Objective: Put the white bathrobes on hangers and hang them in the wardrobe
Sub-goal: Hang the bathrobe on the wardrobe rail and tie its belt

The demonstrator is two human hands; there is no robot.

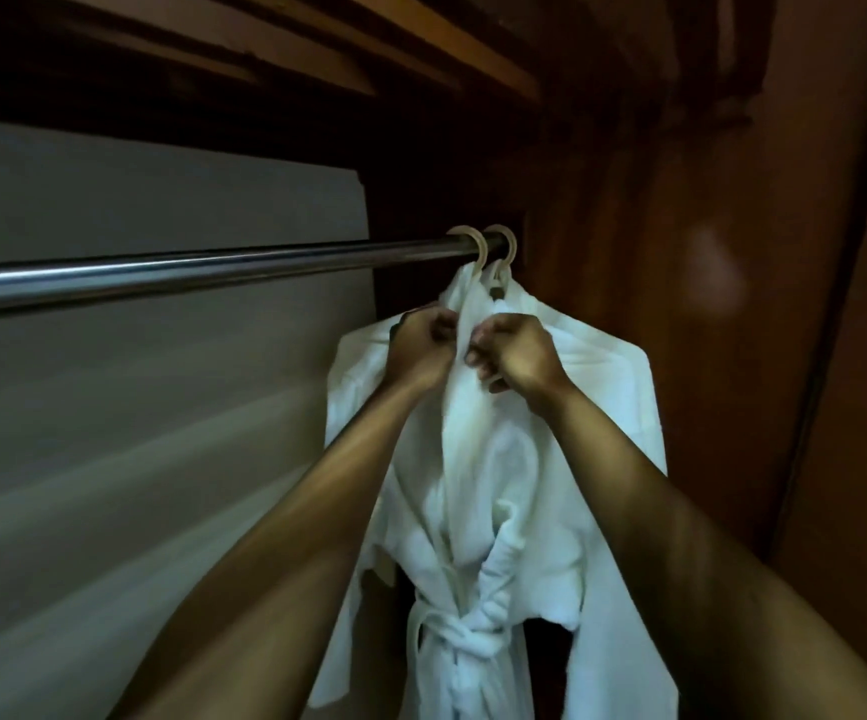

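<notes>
**A:** So what are your hands up to right now?

**B:** Both are up at the collar of the front bathrobe [478,475]. Your left hand [421,350] has its fingers curled in on the left lapel, and your right hand [517,353] is pinching the right lapel, knuckles toward you. The two hands are really close, just a strip of white collar between them. Both arms reach in from the bottom of the view.

**A:** And the robe itself, where's it at?

**B:** It's hanging on a pale hanger [473,246] whose hook loops over the metal rail [187,270]. Its belt [465,623] is tied in a knot at the waist, lower down between your forearms. Pretty dim in there, so fine detail on the fabric is hard to make out.

**A:** Just the one robe?

**B:** Nope, there's a second bathrobe [608,387] right behind it, pressed up against the first, on its own hanger hook [505,246] just beside the other one on the rail. Both sit at the far right end of the rail.

**A:** What's around that?

**B:** Dark reddish wooden wardrobe wall [628,226] to the right, a pale panel [135,210] behind the rail on the left, and wooden boards [317,44] overhead.
</notes>
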